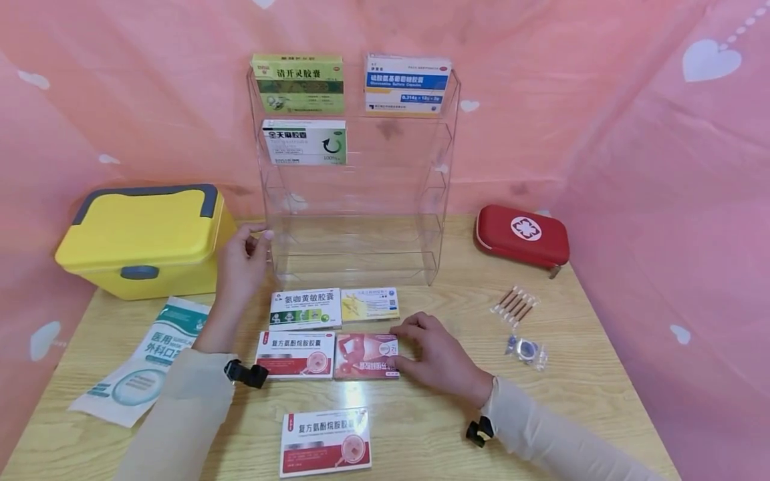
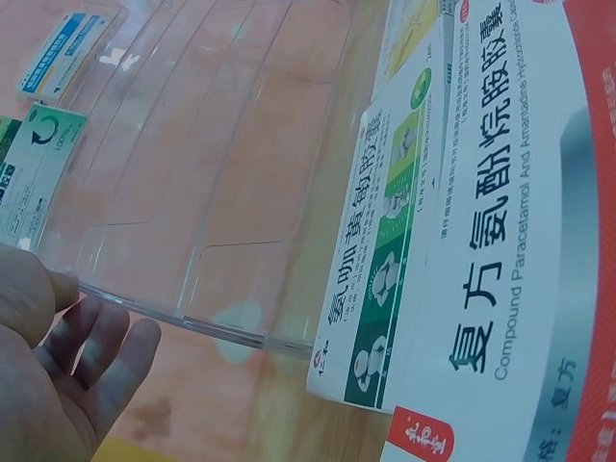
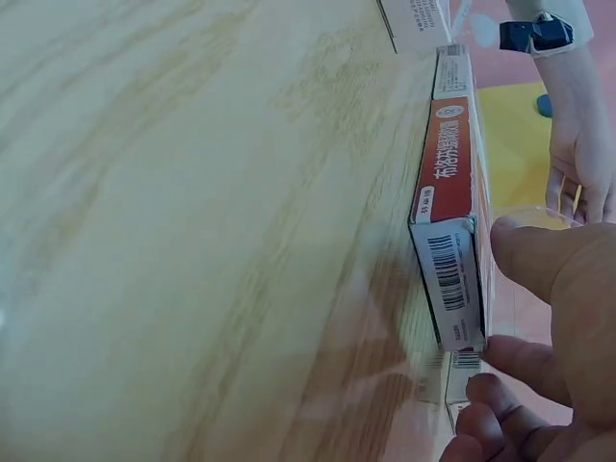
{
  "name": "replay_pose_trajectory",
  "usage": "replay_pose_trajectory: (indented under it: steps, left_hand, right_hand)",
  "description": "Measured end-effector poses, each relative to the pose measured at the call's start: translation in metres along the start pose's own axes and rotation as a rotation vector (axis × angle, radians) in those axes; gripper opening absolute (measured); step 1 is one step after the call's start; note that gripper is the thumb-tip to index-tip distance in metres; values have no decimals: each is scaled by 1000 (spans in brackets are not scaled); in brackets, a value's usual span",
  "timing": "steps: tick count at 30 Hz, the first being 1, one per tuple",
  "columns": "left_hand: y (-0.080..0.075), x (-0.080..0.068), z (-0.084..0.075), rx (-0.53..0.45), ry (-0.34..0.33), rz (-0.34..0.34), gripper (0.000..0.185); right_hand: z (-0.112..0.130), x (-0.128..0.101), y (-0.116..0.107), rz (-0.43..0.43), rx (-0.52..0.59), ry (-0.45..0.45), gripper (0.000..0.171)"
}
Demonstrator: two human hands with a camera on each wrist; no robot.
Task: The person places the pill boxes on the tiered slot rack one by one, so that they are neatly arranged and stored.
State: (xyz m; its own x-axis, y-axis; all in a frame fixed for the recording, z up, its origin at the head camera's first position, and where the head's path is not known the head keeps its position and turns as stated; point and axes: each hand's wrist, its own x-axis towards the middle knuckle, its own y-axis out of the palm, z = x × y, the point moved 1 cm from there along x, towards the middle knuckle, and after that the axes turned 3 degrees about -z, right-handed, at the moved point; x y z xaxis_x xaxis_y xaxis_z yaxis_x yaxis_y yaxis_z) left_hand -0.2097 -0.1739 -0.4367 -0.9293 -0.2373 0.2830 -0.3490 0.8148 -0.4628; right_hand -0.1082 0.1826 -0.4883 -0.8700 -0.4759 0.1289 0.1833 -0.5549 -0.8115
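Note:
My left hand is at the left side of a clear tiered display rack, pinching its edge between thumb and fingers. My right hand holds the right end of a red ibuprofen capsule box, its thumb over the printed face and a fingertip at the far corner. This box lies flat beside a red-and-white capsule box. Behind them lie a white-and-green capsule box and a yellow-and-white box. Another red-and-white box lies nearer to me.
On the rack stand a green box, a blue-and-white box and a white box. A yellow case and a mask packet are left. A red first-aid pouch, cotton swabs and a small wrapped item are right.

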Motion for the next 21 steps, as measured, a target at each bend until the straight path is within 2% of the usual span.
replay_pose_trajectory:
  steps: [4,8,13,21]
  left_hand:
    - [2,0,0,1,11,0,37]
    - [2,0,-1,7,-5,15,39]
    - [0,0,0,2,-23,18,39]
    - [-1,0,2,2,-43,23,38]
  right_hand:
    - [-2,-1,3,0,-17,15,55]
    - [-4,0,2,-23,14,31,44]
    - [-8,5,-1,-101,46,56,33]
    - [-9,6,-2,-206,83,30,30]
